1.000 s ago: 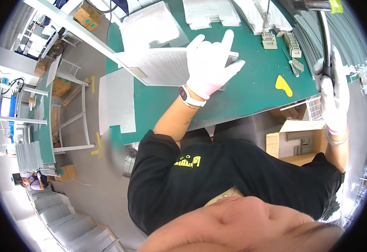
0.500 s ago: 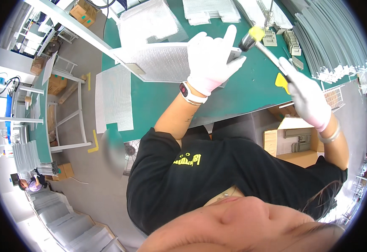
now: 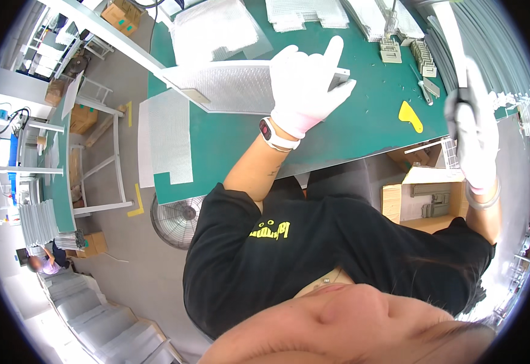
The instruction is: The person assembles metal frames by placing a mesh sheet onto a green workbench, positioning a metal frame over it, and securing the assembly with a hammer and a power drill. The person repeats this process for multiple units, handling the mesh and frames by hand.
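Note:
My left hand [image 3: 304, 91], in a white glove, grips the right end of a framed mesh panel [image 3: 234, 88] standing on edge on the green table [image 3: 362, 133]. The index finger and thumb stick out past the frame's corner. At the right, my gloved right hand [image 3: 482, 133] is wrapped round the black grip of a mallet [image 3: 453, 42]. Its pale shaft points up and away, raised well clear of the panel. The mallet head is blurred and cut off by the top edge.
A yellow scraper-like piece [image 3: 408, 115], a small hand tool [image 3: 425, 94] and metal brackets [image 3: 390, 51] lie right of the panel. Mesh sheets [image 3: 216, 30] and grey strips [image 3: 489, 54] are stacked behind. An open carton [image 3: 391, 203] and a fan [image 3: 171, 224] stand below table level.
The mallet has swung up and to the right, away from the panel's end, as my right hand moved right. My left hand and the panel are nearly still.

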`<state>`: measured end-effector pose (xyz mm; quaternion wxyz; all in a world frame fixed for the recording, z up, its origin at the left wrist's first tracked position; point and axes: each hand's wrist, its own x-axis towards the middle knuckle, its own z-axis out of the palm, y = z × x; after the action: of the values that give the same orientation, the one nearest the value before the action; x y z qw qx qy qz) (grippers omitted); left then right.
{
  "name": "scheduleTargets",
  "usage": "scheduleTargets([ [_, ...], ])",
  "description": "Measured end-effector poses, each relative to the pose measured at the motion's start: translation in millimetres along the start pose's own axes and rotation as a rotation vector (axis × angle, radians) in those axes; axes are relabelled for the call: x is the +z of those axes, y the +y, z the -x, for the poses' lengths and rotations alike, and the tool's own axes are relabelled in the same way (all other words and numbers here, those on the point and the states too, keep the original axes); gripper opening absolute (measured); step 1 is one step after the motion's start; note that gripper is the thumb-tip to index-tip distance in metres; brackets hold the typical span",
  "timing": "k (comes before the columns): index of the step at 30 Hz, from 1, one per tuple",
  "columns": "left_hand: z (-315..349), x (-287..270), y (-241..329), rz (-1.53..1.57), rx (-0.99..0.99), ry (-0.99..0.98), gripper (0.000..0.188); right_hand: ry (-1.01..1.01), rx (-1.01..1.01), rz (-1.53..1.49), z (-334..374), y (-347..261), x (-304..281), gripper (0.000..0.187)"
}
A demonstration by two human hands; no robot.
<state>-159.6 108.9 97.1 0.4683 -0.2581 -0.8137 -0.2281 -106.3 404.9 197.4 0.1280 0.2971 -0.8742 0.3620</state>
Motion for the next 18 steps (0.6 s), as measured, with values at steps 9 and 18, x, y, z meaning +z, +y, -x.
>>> scheduleTargets([
  [9, 4, -1, 7, -0.023, -0.003, 0.013, 0.056, -0.205, 0.118, 0.160, 21, 56, 46, 0.054],
  [18, 10, -9, 38, -0.077, -0.069, 0.121, 0.030, 0.053, -0.096, 0.440, -21, 153, 92, 0.058],
])
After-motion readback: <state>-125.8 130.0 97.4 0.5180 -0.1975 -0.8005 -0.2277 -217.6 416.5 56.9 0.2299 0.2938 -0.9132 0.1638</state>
